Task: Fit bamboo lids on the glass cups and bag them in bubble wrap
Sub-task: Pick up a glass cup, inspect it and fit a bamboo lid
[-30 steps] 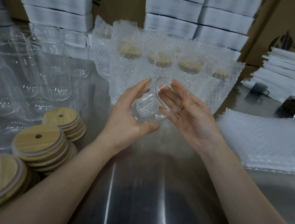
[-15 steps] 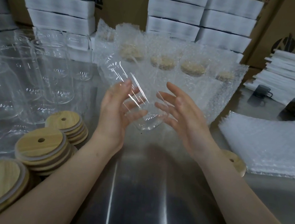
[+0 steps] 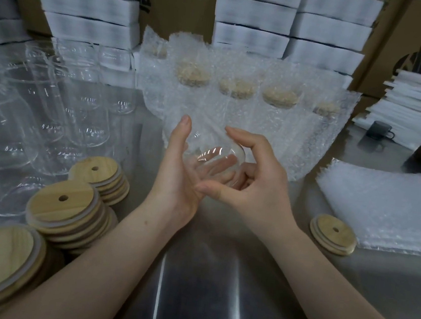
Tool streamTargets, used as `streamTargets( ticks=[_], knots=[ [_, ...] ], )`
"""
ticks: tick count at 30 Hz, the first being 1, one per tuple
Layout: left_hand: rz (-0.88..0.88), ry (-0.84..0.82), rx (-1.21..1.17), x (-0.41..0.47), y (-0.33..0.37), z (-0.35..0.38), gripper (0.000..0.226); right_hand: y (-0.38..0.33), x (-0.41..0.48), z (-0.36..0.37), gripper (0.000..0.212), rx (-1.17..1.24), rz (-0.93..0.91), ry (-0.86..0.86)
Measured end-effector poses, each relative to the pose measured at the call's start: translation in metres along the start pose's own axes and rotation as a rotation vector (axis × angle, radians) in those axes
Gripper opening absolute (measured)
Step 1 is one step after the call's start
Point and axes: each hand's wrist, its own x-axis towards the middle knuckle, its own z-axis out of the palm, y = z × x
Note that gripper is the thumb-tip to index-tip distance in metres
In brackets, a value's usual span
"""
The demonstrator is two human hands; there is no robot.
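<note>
Three stacks of bamboo lids [image 3: 63, 202] stand at the left of the steel bench [image 3: 201, 290], each top lid showing a small round hole. Just behind them is a crowd of empty glass cups [image 3: 50, 113], upright and close together. Farther back, white foam stacks [image 3: 90, 6] are piled against cardboard boxes [image 3: 178, 1].

At the middle, both hands are raised above the bench with one glass cup [image 3: 212, 154] between them, lying on its side. The left hand [image 3: 175, 173] is palm-up beneath it, fingers straight and carrying the glass, thumb pointing up along its left side. The right hand [image 3: 259, 181] curls round the cup's right end, forefinger over the top and thumb underneath, meeting the left palm. This cup has no lid.

Behind the hands, a row of bagged cups [image 3: 237, 101] stands in bubble wrap, their lids showing dimly through it.

To the right, a single bamboo lid [image 3: 332, 234] lies flat on the bench, touching a pile of bubble-wrap bags [image 3: 389, 207]. Beyond that pile stands a dark mug [image 3: 378, 129].
</note>
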Motion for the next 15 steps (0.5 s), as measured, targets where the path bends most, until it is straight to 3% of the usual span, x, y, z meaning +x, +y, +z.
streamTargets(
  ticks=[8, 11, 15],
  knots=[
    [-0.017, 0.000, 0.126, -0.0005, -0.0009, -0.0002, 0.108, -0.0081, 0.0003, 0.0048, 0.039, 0.246, 0.124, 0.129],
    [-0.051, -0.052, 0.053, 0.0000, 0.0023, 0.0002, 0.107, -0.0084, 0.0041, 0.0020, 0.030, 0.370, 0.173, 0.107],
    [-0.048, -0.059, -0.004, 0.0039, 0.0073, -0.0056, 0.077, -0.0073, 0.0084, -0.0031, 0.039, 0.464, 0.210, -0.052]
  ],
)
